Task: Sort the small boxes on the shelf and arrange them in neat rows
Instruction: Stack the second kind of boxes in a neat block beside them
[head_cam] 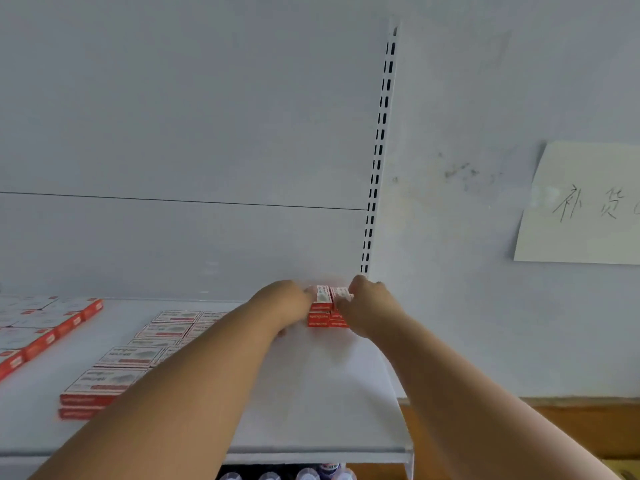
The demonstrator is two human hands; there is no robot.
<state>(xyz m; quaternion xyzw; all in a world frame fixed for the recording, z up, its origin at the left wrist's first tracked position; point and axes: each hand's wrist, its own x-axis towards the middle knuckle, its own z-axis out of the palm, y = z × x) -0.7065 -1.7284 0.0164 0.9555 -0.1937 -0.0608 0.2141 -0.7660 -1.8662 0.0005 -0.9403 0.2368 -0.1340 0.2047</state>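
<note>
At the shelf's back right corner: small stack of red-and-white boxes [327, 308], two wide, beside the slotted upright [379, 150].
Left hand [284, 301]: fingers curled round the stack's left side.
Right hand [369, 306]: gripping its right side.
Room: bare white shelf [329, 393] in front of the stack, right edge close.
Left of stack: rows of flat boxes [138, 355].
Wall: paper note [581, 206].
</note>
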